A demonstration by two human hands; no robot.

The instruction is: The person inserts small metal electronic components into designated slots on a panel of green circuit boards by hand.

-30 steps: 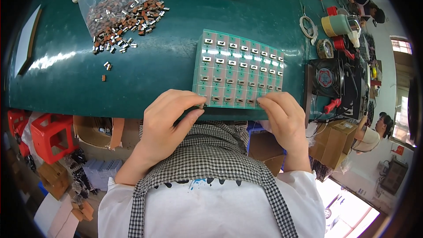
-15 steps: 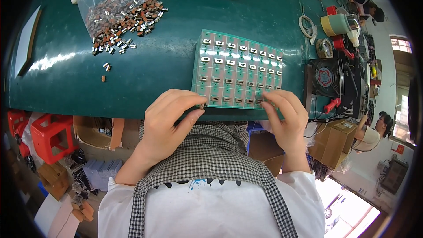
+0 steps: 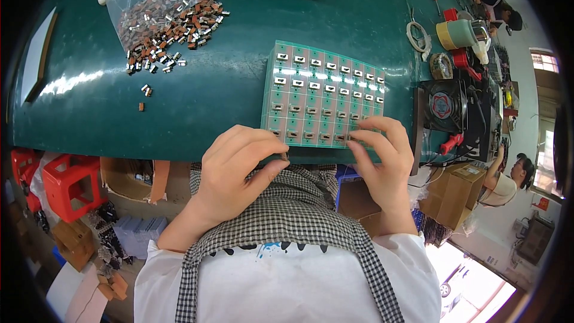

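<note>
Since before, left hand (image 3: 236, 170) has drawn back, fingers pinching a small component (image 3: 283, 156); right hand (image 3: 382, 158) fingers spread on the green board (image 3: 323, 98).

Both hands (image 3: 239, 170) at green circuit panel (image 3: 323, 96)

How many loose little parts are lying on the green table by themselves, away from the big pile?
3: two small parts side by side just below the pile spilling from the plastic bag, and one brown part a bit nearer the table's edge. Others may hide under the bag.
</note>
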